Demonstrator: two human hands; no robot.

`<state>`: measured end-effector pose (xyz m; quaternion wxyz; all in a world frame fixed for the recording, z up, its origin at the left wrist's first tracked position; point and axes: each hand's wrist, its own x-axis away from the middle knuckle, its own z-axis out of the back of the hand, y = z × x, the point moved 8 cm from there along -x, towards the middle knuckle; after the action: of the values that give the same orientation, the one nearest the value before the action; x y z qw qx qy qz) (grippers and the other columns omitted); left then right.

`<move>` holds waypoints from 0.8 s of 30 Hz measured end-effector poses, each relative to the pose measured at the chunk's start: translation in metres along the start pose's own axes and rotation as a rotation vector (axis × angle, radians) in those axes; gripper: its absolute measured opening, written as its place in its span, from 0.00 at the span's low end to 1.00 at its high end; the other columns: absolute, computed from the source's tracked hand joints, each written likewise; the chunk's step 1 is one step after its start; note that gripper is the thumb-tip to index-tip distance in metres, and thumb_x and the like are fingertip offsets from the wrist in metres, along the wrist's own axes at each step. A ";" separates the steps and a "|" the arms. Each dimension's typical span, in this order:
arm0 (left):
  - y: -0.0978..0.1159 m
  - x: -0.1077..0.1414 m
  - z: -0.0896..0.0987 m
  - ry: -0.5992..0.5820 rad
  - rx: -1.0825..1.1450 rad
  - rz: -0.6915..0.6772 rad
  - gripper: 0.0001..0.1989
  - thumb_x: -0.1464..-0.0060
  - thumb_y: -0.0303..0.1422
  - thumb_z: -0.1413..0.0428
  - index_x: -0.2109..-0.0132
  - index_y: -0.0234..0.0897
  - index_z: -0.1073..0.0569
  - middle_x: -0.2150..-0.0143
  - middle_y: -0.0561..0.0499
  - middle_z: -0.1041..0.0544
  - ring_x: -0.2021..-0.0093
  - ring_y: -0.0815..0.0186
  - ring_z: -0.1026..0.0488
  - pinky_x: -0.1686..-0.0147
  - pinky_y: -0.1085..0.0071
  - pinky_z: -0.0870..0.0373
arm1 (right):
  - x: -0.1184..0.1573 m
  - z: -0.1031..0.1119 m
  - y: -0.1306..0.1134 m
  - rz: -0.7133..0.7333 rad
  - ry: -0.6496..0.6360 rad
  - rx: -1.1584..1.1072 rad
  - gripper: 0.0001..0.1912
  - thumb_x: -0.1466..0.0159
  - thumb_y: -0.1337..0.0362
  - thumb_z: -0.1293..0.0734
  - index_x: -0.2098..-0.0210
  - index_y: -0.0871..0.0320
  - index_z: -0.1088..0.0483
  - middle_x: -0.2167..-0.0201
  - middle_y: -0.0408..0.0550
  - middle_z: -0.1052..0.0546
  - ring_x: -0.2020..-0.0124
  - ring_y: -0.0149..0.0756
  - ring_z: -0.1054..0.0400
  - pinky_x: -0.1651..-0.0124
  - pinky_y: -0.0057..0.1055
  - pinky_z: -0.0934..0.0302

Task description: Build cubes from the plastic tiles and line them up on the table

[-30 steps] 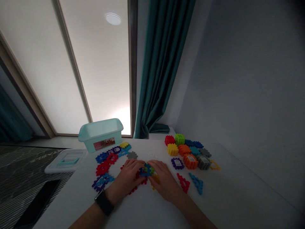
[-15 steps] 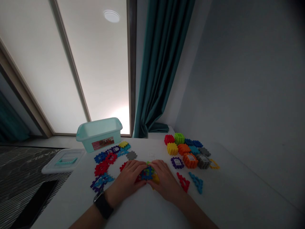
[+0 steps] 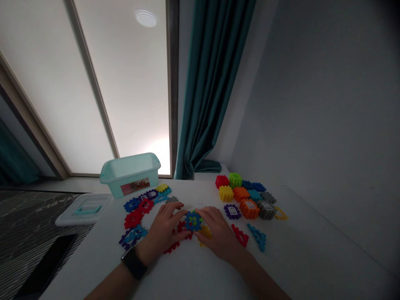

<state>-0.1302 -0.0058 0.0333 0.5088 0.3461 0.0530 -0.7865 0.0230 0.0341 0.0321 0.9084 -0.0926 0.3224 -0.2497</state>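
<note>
Nearest the camera, both bare forearms reach in over a white table (image 3: 300,233), a black watch (image 3: 133,263) on the left wrist. The left hand (image 3: 164,233) lies open, its fingers spread, just beside a small hollow block (image 3: 193,221) built from interlocking plastic tiles, with a blue window-shaped face and green showing behind it. The right hand (image 3: 218,235) is also open and wide, its fingertips (image 3: 200,212) at or against the block's right side, without a clear grip. The block sits between the hands, close to a red tile (image 3: 181,227) and a yellow tile (image 3: 204,234). It looks light, stiff and toothed; the ridged edges should give good purchase, and holding opposite sides evenly seems safest, as uneven force could pop its joints. Left of the hands lie flat red, blue and purple tiles (image 3: 133,218). To the right are an orange cube (image 3: 249,209), a gray cube (image 3: 266,209) and a cluster of red, green and yellow cubes (image 3: 226,189). Farther off are a mint bin (image 3: 129,175) and its lid (image 3: 84,209), with a teal curtain (image 3: 212,96) beyond.
</note>
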 end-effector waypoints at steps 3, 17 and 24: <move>-0.003 0.000 0.005 0.051 0.008 0.015 0.24 0.46 0.38 0.34 0.44 0.41 0.29 0.45 0.41 0.28 0.47 0.51 0.29 0.48 0.54 0.28 | 0.001 0.005 -0.003 0.033 0.077 0.037 0.24 0.34 0.64 0.32 0.40 0.54 0.38 0.49 0.55 0.26 0.48 0.48 0.31 0.45 0.48 0.32; -0.009 0.003 -0.007 0.049 0.045 0.119 0.24 0.49 0.34 0.32 0.46 0.40 0.28 0.46 0.43 0.28 0.48 0.52 0.28 0.50 0.54 0.26 | 0.000 0.010 -0.002 0.026 0.201 0.066 0.13 0.31 0.67 0.38 0.47 0.55 0.34 0.54 0.54 0.24 0.52 0.45 0.29 0.48 0.47 0.33; -0.007 -0.001 -0.004 -0.134 -0.004 0.018 0.21 0.46 0.35 0.34 0.46 0.43 0.27 0.47 0.45 0.27 0.48 0.53 0.28 0.47 0.54 0.29 | -0.003 0.006 0.002 0.046 0.055 -0.030 0.12 0.36 0.73 0.37 0.55 0.54 0.33 0.57 0.50 0.23 0.55 0.43 0.28 0.51 0.42 0.32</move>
<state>-0.1335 -0.0005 0.0289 0.5189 0.2922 0.0172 -0.8032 0.0262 0.0374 0.0377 0.9032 -0.0918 0.3528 -0.2265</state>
